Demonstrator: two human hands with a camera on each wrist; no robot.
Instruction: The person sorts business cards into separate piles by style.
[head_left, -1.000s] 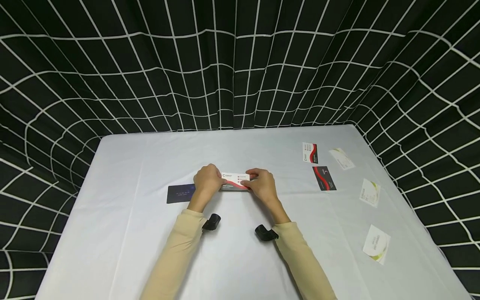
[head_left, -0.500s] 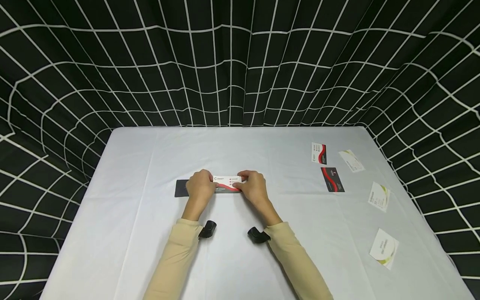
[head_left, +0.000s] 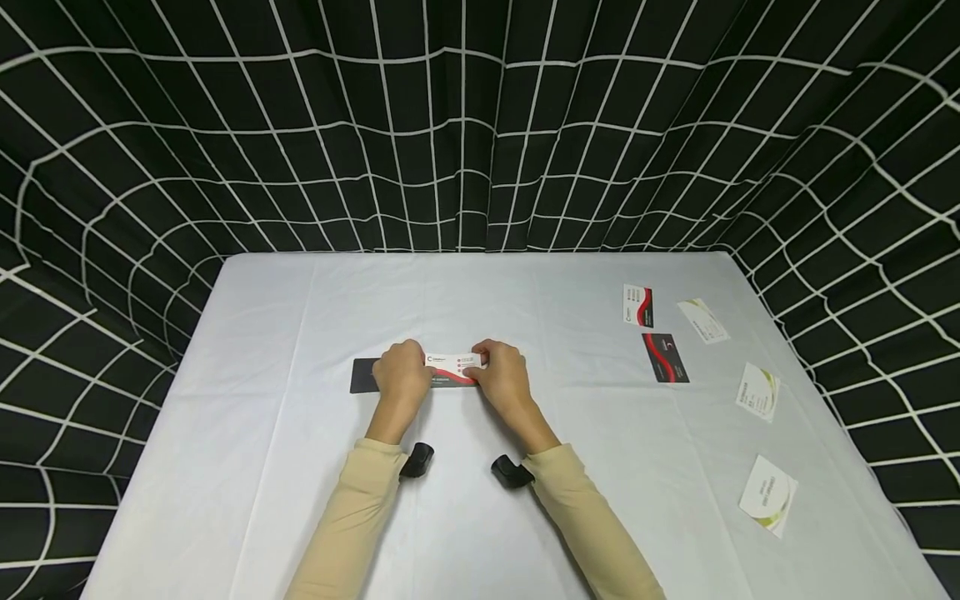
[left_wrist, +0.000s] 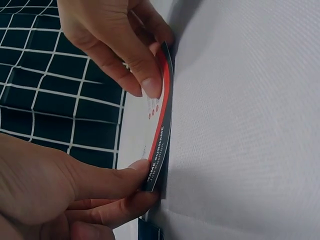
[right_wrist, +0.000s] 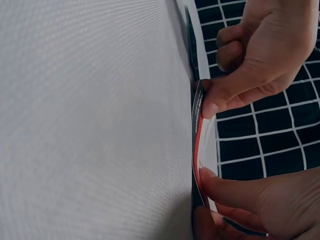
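Observation:
A white business card (head_left: 448, 362) with a red wave and dark grey lower band is stretched between my two hands. My left hand (head_left: 402, 375) pinches its left end between thumb and fingers. At the other end, my right hand (head_left: 504, 375) grips it the same way, thumb over the front. In the left wrist view the card (left_wrist: 161, 125) bows slightly along its length, close over the white cloth. A plain dark card (head_left: 363, 377) lies flat to the left, partly hidden behind my left hand.
To the right on the white-covered table (head_left: 585, 500) lie a white-and-red card (head_left: 637, 306), a dark card with a red stripe (head_left: 665, 358), and several white-and-green cards (head_left: 759, 392). A black gridded curtain (head_left: 480, 125) encloses the back and sides.
Both hands have shifted left with the business card, so my left hand covers more of the dark card. My right thumb sits slightly further in. The head view has also shifted.

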